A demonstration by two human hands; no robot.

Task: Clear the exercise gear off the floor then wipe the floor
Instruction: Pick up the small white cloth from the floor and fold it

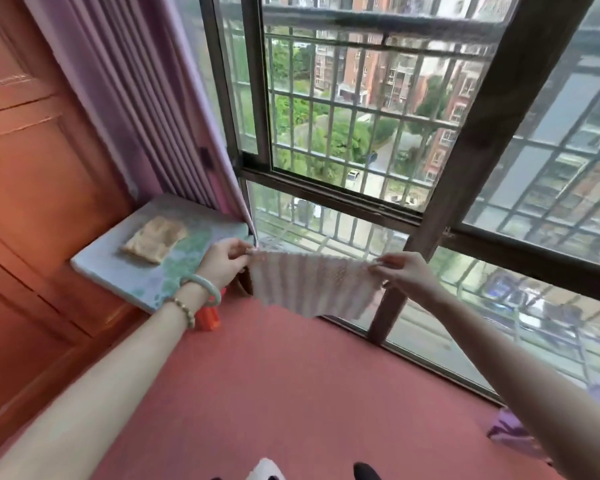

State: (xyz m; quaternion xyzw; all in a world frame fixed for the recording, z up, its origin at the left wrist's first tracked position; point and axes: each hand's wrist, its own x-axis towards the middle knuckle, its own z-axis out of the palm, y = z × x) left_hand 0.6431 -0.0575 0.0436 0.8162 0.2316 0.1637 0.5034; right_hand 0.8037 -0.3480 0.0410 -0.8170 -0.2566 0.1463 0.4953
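A pale pink checked cloth (pixel 314 287) hangs spread out in the air in front of the window. My left hand (pixel 224 263) pinches its upper left corner and my right hand (pixel 404 271) pinches its upper right corner. The cloth hangs above the red floor (pixel 291 393). An orange object (pixel 208 318) stands on the floor under the shelf, mostly hidden behind my left wrist. At the right edge a purple item (pixel 510 433) lies on the floor, partly cut off by my right arm.
A low grey-green marble shelf (pixel 125 271) at the left carries a folded tan cloth (pixel 155 239). A wooden cabinet (pixel 32 202) fills the left side, with a pink curtain (pixel 146 98) beside it. A barred floor-to-ceiling window (pixel 395 168) is ahead.
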